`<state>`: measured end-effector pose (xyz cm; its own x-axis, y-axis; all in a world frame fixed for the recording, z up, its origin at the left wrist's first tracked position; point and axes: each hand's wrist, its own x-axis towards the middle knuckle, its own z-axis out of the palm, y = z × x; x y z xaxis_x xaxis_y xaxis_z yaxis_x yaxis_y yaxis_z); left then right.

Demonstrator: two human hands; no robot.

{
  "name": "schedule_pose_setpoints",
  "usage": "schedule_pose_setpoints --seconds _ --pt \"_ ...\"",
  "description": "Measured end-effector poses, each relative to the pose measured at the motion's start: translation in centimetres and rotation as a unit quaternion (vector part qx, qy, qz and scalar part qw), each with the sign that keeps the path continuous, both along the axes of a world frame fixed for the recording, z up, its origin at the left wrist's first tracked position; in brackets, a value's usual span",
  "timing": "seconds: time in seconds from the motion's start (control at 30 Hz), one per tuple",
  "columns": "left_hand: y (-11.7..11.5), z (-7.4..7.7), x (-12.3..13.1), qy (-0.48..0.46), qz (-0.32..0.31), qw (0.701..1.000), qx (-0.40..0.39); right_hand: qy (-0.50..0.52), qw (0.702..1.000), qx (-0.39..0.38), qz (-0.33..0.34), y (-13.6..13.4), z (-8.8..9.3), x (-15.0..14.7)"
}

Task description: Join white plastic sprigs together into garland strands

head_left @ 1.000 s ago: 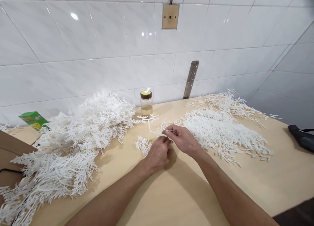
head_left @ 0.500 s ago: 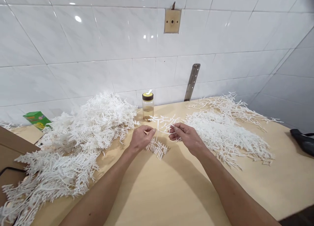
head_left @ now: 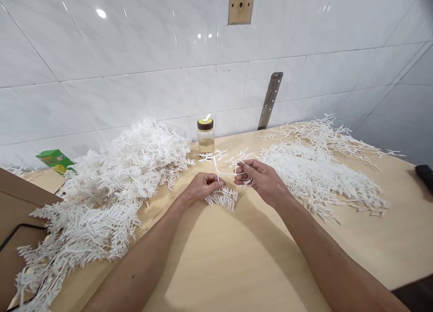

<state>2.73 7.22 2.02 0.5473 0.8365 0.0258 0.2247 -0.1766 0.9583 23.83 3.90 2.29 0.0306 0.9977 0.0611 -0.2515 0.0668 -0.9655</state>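
Here a thin, white, branching, plastic-looking sprig [head_left: 218,172] is held over the pale wood-toned table [head_left: 219,258], stem pinched by the fingers of the left hand [head_left: 202,186], side branch by those of the right hand [head_left: 261,179], flanked by bushy white frond piles [head_left: 115,185].

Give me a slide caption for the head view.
Left hand and right hand hold a branching white sprig between a white left pile and a white right pile, a lidded jar behind.

From my end I've got my left forearm [head_left: 145,253] and right forearm [head_left: 318,253] angling inward, left hand [head_left: 202,186] pinching thumb to finger, right hand [head_left: 261,179] slightly higher, fingers curled, the two near each other but apart
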Motion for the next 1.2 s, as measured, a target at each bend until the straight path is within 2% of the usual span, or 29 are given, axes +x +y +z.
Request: schedule_pose_setpoints --seconds 0.2,0.43,0.57,0.67,0.73,0.83,0.97,1.07,1.13,1.2 --pt "-0.4 0.5 -0.1 -0.014 -0.074 0.996 -0.052 0.055 0.998 -0.023 0.004 0.0 0.1 0.0" --pt "0.9 0.4 -1.5 -0.100 -0.090 0.974 -0.182 0.055 0.997 -0.062 -0.013 0.1 0.3 -0.5" --pt "0.9 0.1 -1.4 -0.175 -0.066 0.956 -0.225 -0.024 0.996 -0.078 -0.019 0.8 -1.1 -1.2" --pt "0.0 -0.3 0.0 -0.256 -0.060 0.928 -0.264 -0.167 0.984 -0.056 -0.038 1.4 -2.3 -1.9" --pt "-0.6 -0.3 1.2 -0.302 -0.038 0.908 -0.289 -0.268 0.962 -0.011 -0.054 1.7 -2.8 -2.2" --pt "-1.1 0.1 2.4 -0.353 0.029 0.881 -0.312 -0.388 0.918 0.051 -0.062 1.7 -3.1 -2.6" --pt "-1.4 0.9 3.5 -0.409 0.122 0.840 -0.335 -0.478 0.869 0.104 -0.079 1.6 -3.7 -3.7" --pt "-1.8 1.2 4.5 -0.422 0.168 0.820 -0.347 -0.455 0.872 0.149 -0.106 1.5 -4.4 -4.7" --pt "-2.0 1.1 5.2 -0.413 0.172 0.827 -0.340 -0.402 0.892 0.163 -0.124 1.5 -4.7 -5.2" --pt "-2.0 1.1 5.7 -0.397 0.161 0.846 -0.317 -0.361 0.915 0.137 -0.116 1.5 -4.7 -5.3"
